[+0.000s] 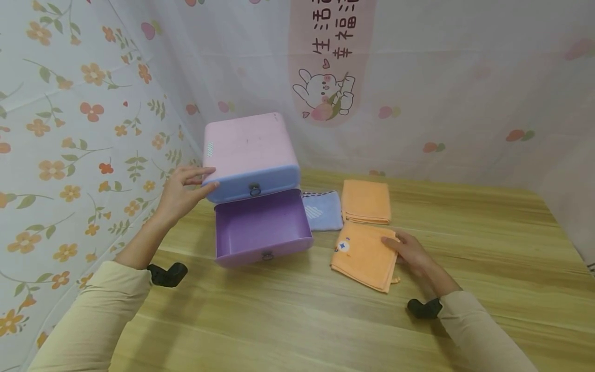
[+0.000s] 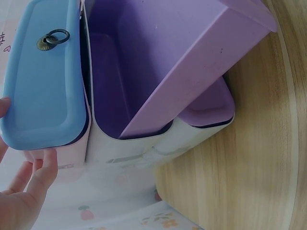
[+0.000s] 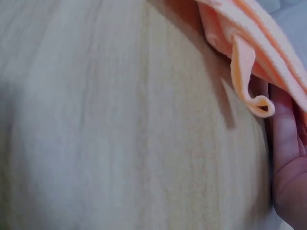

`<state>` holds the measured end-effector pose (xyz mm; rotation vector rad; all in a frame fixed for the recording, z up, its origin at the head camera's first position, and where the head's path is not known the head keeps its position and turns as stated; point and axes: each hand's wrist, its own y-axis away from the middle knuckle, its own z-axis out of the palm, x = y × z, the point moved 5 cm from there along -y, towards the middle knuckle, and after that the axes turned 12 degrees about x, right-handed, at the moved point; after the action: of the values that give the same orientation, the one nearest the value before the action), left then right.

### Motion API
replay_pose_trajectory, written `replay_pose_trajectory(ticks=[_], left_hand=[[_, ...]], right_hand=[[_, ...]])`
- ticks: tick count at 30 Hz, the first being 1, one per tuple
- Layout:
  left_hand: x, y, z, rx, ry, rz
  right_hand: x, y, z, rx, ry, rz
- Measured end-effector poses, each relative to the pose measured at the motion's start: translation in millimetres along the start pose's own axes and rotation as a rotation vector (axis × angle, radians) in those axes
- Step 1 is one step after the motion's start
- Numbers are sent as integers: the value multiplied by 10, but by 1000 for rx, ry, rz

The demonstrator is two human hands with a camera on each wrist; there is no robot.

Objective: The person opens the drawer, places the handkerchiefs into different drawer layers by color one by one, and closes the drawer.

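My left hand rests against the left front corner of a small drawer cabinet with a pink top, in the head view. Its fingers touch the pink casing and the edge of the blue drawer, which sits pushed in. Below it, a purple drawer is pulled out; its visible inside holds nothing. To the right, my right hand pinches the right edge of a folded orange towel, thumb on top and fingers underneath. The towel's hanging loop dangles in the right wrist view.
Behind the held towel lie a second folded orange towel and a folded blue cloth, beside the cabinet. A lower purple drawer shows beneath the pulled-out one. Patterned curtains border the wooden table behind and at left.
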<state>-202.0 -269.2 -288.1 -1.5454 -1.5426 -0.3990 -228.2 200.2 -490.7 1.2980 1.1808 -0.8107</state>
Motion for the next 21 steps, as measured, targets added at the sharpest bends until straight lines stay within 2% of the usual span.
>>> replay_pose_trajectory(ticks=[6, 17, 21], left_hand=[[-3, 1, 2, 0, 2, 2], [0, -5, -1, -4, 0, -10], [4, 3, -2, -1, -6, -12]], right_hand=[[22, 42, 8, -32, -59, 78], [-47, 135, 51, -168, -73, 21], [-59, 182, 74, -172, -32, 4]])
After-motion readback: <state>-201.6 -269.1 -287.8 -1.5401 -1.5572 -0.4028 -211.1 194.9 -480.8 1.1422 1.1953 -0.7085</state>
